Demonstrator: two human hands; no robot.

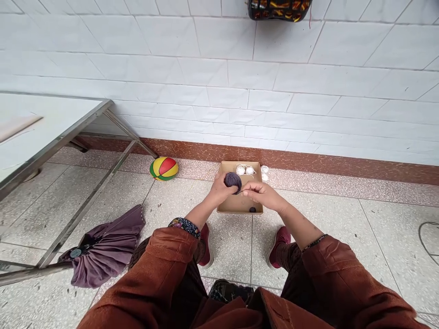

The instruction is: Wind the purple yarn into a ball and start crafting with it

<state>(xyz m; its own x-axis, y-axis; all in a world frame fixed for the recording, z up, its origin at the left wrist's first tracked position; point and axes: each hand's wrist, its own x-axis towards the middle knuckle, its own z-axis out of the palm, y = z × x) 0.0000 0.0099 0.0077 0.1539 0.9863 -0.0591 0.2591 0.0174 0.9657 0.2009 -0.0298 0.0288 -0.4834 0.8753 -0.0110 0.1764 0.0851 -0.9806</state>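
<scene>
A dark purple-grey ball of yarn (232,181) sits in the fingers of my left hand (219,189). Just to its right, my right hand (262,194) is closed in a pinch on a thin strand of yarn (243,190) that runs from the ball. Both hands are above a shallow cardboard box (236,211) on the floor. Inside the box, two small white balls of thread (245,170) lie near the back, and a small dark ball (253,209) is at the front right.
More white balls (264,172) lie right of the box. A striped ball (163,168) rests by the wall, near a metal-framed table (103,107). Purple cloth (106,251) lies at the left. A black basket (279,10) is up on the wall; a cable (425,242) is at far right.
</scene>
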